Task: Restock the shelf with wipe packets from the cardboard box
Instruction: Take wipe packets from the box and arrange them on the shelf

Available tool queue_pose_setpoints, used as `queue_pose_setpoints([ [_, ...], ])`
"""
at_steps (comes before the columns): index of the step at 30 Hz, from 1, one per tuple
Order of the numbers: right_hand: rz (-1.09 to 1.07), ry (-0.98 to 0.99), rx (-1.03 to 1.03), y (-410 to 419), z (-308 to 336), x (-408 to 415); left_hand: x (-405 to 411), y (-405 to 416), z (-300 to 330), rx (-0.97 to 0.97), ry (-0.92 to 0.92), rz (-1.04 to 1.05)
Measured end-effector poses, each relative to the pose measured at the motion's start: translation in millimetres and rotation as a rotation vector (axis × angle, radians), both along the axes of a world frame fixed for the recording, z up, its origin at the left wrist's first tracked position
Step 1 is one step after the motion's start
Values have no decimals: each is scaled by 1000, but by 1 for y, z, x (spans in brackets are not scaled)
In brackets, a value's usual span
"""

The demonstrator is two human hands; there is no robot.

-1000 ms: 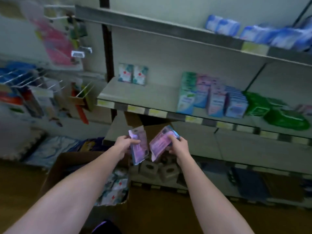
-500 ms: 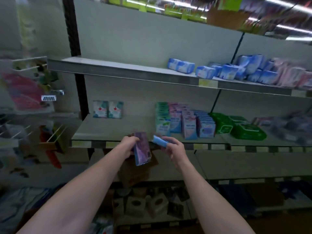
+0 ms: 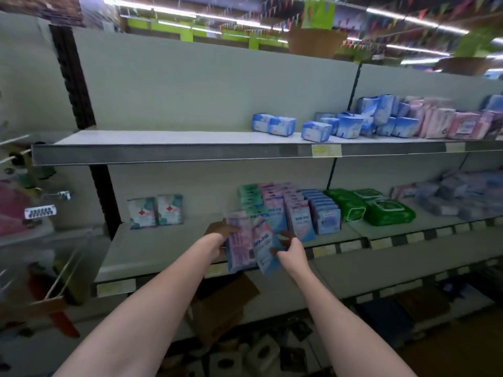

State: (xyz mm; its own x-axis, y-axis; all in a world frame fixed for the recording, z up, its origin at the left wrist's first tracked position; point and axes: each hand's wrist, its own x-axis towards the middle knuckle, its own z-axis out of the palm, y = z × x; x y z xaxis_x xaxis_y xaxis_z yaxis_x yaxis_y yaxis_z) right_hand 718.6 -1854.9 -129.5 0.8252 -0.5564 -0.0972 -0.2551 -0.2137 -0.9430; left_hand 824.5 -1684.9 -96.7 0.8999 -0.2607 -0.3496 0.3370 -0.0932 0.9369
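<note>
Wipe packets: two are in hand, held just in front of the middle shelf (image 3: 152,257). The left hand (image 3: 221,236) grips a pink packet (image 3: 239,242), fingers curled round its left edge. The right hand (image 3: 290,251) pinches a blue-and-white packet (image 3: 265,250) at its right edge. The two packets overlap and sit just before the front of the stocked rows (image 3: 288,210), not yet set down.

Status, as judged: the shelf already carries several upright rows of like packets, with green packs (image 3: 381,209) beside them to the right and two red-cross packs (image 3: 155,210) well apart to the left. A wide bare stretch lies between these. Remaining: place both packets at the row fronts, then fetch more. A cardboard flap (image 3: 226,300) shows below the shelf; the box contents are out of view, so the remaining count cannot be told.
</note>
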Motion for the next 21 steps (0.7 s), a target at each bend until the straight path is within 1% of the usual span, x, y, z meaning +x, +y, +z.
queue_pose_setpoints([
  [3,-178,-3,77,-12,-9,5,6,-11,-3,32,-21,-18],
  [5,-308,-72,195,-27,-16,12,12,-19,-4,23,-33,-37],
  [7,-358,-120,256,-45,-19,20,17,-27,-2,19,-53,-69],
  [12,-323,-189,346,-79,-20,48,29,-50,6,48,-117,-92],
  [15,-263,-239,359,-92,-29,64,34,-73,6,80,-155,-57],
  [18,-216,-284,426,-103,-42,83,41,-96,7,103,-159,-13],
  [21,-189,-242,386,-112,-57,102,47,-117,2,137,-159,33],
])
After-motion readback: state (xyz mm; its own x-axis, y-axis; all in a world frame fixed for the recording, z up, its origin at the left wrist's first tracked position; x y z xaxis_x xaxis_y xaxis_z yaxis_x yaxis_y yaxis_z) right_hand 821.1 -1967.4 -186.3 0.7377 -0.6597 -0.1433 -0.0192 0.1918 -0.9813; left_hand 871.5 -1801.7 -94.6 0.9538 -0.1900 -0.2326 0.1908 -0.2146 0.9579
